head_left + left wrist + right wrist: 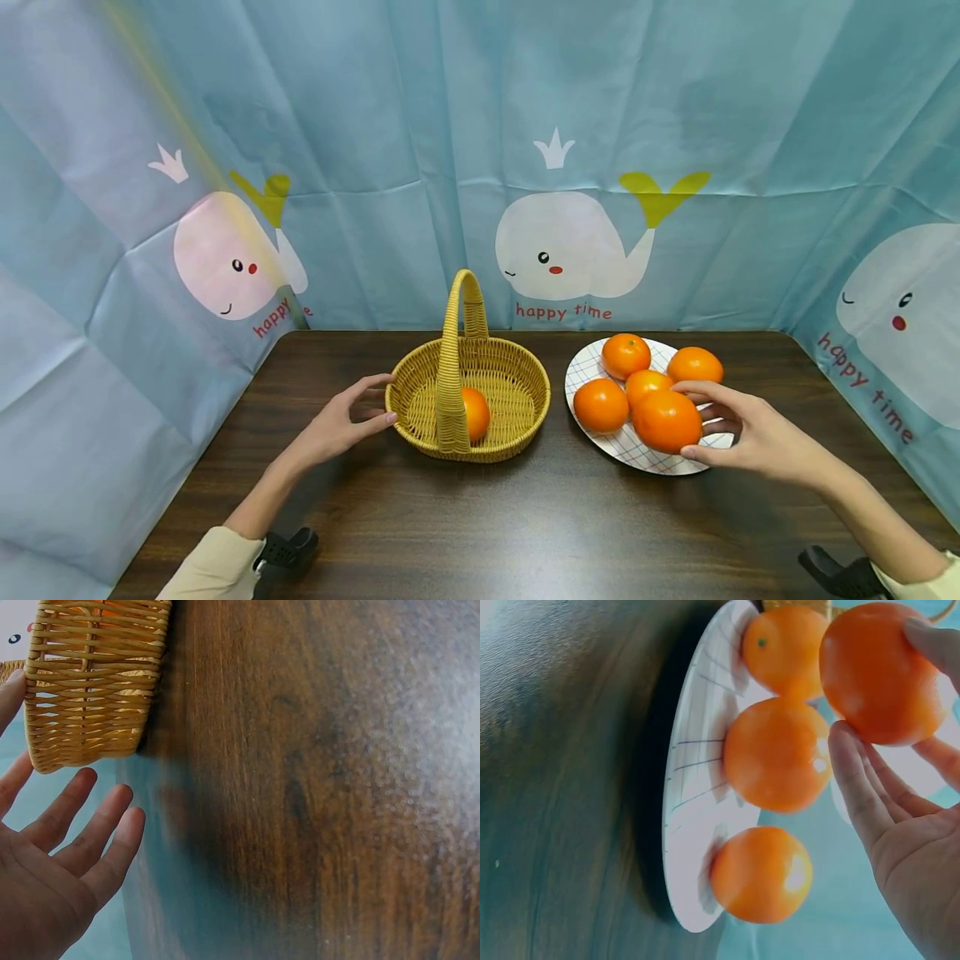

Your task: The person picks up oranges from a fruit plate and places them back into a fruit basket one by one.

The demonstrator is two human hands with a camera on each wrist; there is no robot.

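One orange (667, 422) is gripped between the thumb and fingers of the right hand (757, 433), right of centre in the head view, and the right wrist view shows it, at the upper right, raised clear of the plate (637, 459). That white plate, marked with a thin grid, carries four more: an upper orange (626, 357), a right-hand orange (695, 365), a left-hand orange (601, 406) and a middle orange (647, 383) partly covered by the held fruit. Near the centre of the head view stands a yellow woven basket (517, 400) with a tall arched handle (450, 358); inside, partly behind the handle, lies another orange (476, 413). The left hand (337, 425) is at the basket's left end, fingers relaxed and spread, thumb and forefinger touching the rim without clasping it. Dark wood tabletop (465, 533) fills the lower part of the frame, and a blue curtain (375, 125) printed with whales (570, 242) covers the upper part.
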